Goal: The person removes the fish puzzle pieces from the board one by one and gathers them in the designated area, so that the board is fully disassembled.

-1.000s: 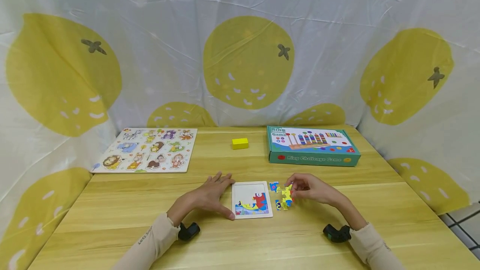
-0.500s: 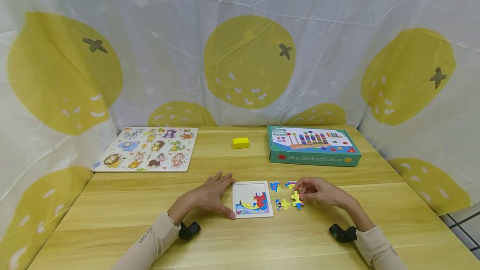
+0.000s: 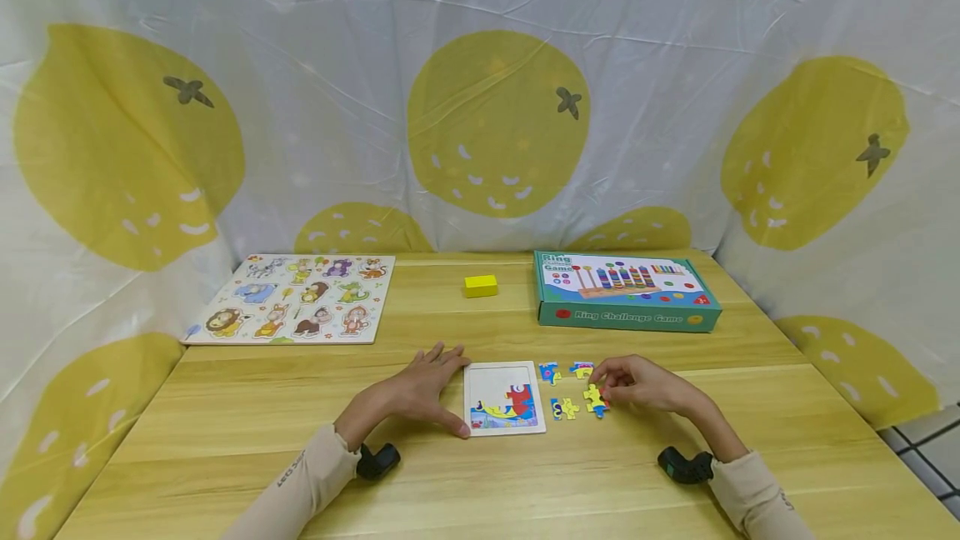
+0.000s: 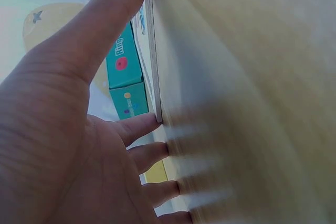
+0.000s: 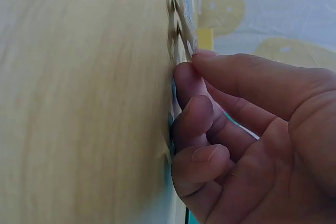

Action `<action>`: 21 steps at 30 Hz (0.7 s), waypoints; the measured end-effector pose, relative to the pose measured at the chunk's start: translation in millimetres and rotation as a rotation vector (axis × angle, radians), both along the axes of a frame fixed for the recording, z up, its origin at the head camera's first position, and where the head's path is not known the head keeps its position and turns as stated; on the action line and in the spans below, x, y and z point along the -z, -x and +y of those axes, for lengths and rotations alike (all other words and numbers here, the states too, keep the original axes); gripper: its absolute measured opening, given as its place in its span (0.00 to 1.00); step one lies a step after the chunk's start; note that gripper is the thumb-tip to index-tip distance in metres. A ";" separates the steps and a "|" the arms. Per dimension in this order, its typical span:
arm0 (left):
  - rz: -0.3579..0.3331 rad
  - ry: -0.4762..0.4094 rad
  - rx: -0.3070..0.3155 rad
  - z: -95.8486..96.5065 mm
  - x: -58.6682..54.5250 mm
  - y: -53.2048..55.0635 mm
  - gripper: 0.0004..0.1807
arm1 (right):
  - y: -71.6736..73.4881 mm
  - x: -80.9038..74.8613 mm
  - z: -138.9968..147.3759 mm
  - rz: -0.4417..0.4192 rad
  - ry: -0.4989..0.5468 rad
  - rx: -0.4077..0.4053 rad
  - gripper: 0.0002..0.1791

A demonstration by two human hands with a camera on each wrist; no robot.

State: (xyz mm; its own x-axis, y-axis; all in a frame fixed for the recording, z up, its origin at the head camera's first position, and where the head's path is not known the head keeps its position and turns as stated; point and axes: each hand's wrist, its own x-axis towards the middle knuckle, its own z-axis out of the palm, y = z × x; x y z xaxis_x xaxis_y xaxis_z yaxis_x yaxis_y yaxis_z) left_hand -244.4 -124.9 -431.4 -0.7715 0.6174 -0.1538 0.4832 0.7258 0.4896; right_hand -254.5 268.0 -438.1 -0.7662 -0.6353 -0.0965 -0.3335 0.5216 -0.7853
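- On the near half of the light wooden table [image 3: 450,494], a square white-framed puzzle tray [image 3: 498,382] lies flat, its lower part filled with red, yellow and blue pieces, its upper part and upper left bare.
- Between the tray and the right hand [image 3: 636,382], loose flat jigsaw pieces lie: a blue 1 with yellow [image 3: 550,372], a pink-and-yellow 1 [image 3: 582,369] and, nearer the person, blue-and-yellow shapes [image 3: 564,409]; whether these are 1 piece or 2, I cannot tell.
- The relation that matters: the yellow, red and blue jigsaw piece [image 3: 595,400] is at the right fingertips, to the right of the tray and apart from it, with loose pieces in between. Its long axis seems to run near to far, though fingers cover its right edge. The right hand is nearer to it.
- The right hand pinches that piece between thumb and index finger, the other fingers curled; in the right wrist view it looks tilted off the table.
- The left hand [image 3: 417,392] is spread along the tray's left side, thumb at the near corner, index fingertip at the far 1.
- Behind, on the right, a green cardboard box [image 3: 628,290] reads "Ring Challenge Game" on top and front. Lettering on the left beige sleeve [image 3: 296,486] is too small to read.
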 end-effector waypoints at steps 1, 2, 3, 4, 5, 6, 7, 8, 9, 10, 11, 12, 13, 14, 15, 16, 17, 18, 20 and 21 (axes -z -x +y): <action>0.001 0.000 -0.001 0.0 -0.2 -0.1 0.57 | 0.0 0.0 -0.2 0.001 -0.003 0.003 0.10; 0.001 0.000 -0.001 0.0 -0.3 0.0 0.56 | 0.0 -0.2 -0.4 0.002 -0.006 0.006 0.10; 0.002 0.001 -0.002 0.0 -0.3 0.0 0.56 | -0.1 -0.3 -0.7 0.001 -0.008 0.008 0.10; 0.002 0.001 -0.002 -0.1 -0.2 0.1 0.56 | -0.2 -0.6 -1.0 0.002 -0.010 0.010 0.10; 0.003 0.002 -0.002 -0.1 -0.2 0.1 0.56 | -0.5 -1.1 -1.4 0.003 -0.011 0.012 0.10; 0.002 0.003 -0.002 -0.1 -0.2 0.1 0.56 | -0.6 -1.4 -1.6 0.003 -0.008 0.012 0.10; 0.003 0.005 -0.002 -0.2 -0.2 0.1 0.56 | -0.7 -1.7 -1.7 0.002 -0.004 0.011 0.10; 0.002 0.005 -0.002 -0.2 -0.1 0.1 0.56 | -0.8 -1.9 -1.8 -0.001 0.001 0.012 0.10; 0.001 0.004 -0.002 -0.3 -0.1 0.1 0.56 | -1.0 -2.1 -1.8 -0.002 0.004 0.013 0.10; 0.000 0.003 -0.002 -0.3 -0.1 0.1 0.56 | -1.1 -2.3 -1.8 -0.002 0.007 0.012 0.10; -0.001 0.002 -0.002 -0.4 -0.1 0.0 0.56 | -1.2 -2.4 -1.6 -0.004 0.012 0.010 0.10; -0.002 0.001 -0.002 -0.5 0.0 0.0 0.56 | -1.1 -2.5 -1.4 -0.006 0.019 0.007 0.10; -0.003 -0.001 -0.002 -0.6 0.1 0.1 0.56 | -1.3 -2.7 -1.3 -0.011 0.020 0.008 0.10; -0.004 -0.002 -0.002 -0.6 0.1 0.1 0.56 | -1.4 -3.0 -1.3 -0.012 0.021 0.009 0.10; -0.005 -0.003 -0.001 -0.7 0.0 0.0 0.56 | -1.6 -3.3 -1.4 -0.015 0.019 0.010 0.10; -0.005 -0.004 -0.001 -0.7 -0.1 0.0 0.56 | -1.8 -3.6 -1.5 -0.017 0.019 0.011 0.10; -0.005 -0.005 0.000 -0.7 -0.2 0.0 0.56 | -1.8 -4.0 -1.5 -0.020 0.022 0.011 0.10; -0.005 -0.005 0.000 -0.7 -0.3 0.0 0.56 | -2.0 -4.2 -1.6 -0.021 0.017 0.015 0.10; -0.004 -0.006 0.001 -0.6 -0.5 0.0 0.56 | -2.3 -4.9 -2.0 -0.020 0.004 0.025 0.10; -0.004 -0.006 0.001 -0.6 -0.6 0.0 0.56 | -2.3 -5.2 -2.4 -0.016 -0.005 0.032 0.10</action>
